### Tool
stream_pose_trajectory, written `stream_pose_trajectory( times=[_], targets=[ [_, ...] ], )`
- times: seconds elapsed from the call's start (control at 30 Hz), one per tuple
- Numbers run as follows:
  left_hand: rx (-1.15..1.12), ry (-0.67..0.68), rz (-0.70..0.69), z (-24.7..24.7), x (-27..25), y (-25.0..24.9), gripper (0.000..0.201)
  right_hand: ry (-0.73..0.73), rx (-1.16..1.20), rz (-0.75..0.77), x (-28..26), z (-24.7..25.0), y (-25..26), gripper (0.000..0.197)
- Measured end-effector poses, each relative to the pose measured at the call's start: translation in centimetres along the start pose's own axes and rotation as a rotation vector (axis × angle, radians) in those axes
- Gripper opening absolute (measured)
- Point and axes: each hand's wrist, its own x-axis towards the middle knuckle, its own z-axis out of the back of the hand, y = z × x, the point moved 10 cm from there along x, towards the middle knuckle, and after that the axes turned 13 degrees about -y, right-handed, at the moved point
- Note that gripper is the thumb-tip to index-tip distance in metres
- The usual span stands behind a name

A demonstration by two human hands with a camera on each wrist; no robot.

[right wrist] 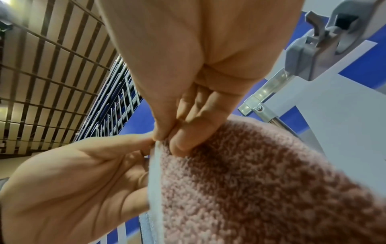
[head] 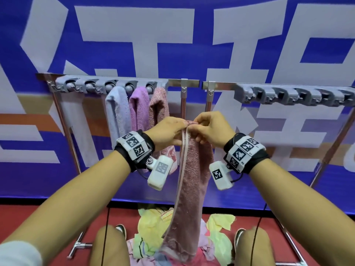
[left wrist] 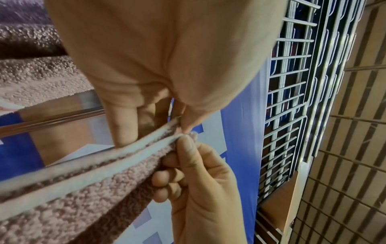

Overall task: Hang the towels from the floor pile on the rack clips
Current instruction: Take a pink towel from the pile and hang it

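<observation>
A dusty-pink towel (head: 189,169) is pinched at its top hem by the left hand (head: 166,133) and right hand (head: 212,129), above the floor pile (head: 149,225). The hem is apparently being gathered; next, lifting to a free rack clip (head: 258,96) is called for.

Left hand (head: 167,134): bare, no glove. Left wrist: black strap (head: 123,152) carrying white block band (head: 132,144) with black square fiducial markers. White rounded camera module (head: 159,172) on metal swivel joint beneath band; faint grey marker on its face.

Right hand (head: 211,129): bare. Right wrist: matching black strap (head: 257,160), white marker band (head: 244,150), white camera module (head: 221,175) with one black marker.

Thin black cable (head: 105,244) hangs from each module. White sleeve edge (head: 17,254) on left upper arm. Forearms, knees uncovered. Dark shoes (head: 121,228) with light trim.
</observation>
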Motion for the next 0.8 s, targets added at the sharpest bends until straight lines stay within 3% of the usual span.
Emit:
stream_pose_trajectory(
  times=[0.23, 0.47, 0.57, 0.8],
  targets=[
    [-0.054, -0.265, -0.118, 2.8, 0.4, -0.8, 0.018, 0.056, -0.033, 0.093, -0.1, -0.8, 0.6, 0.011],
    [0.011, -0.145, -0.151, 0.9, -0.1, -1.8, 0.022, -0.078, -0.1, 0.139, -0.1, 0.4, 0.2, 0.008],
    [0.084, -0.166, -0.187, 0.8, -0.1, -1.9, 0.024, -0.115, -0.117, 0.145, -0.2, 0.7, 0.1, 0.008],
    [0.114, -0.143, -0.282, 0.8, -0.3, -1.9, 0.01, -0.181, -0.307, 0.181, 0.1, 1.3, -1.0, 0.018]
  ],
)
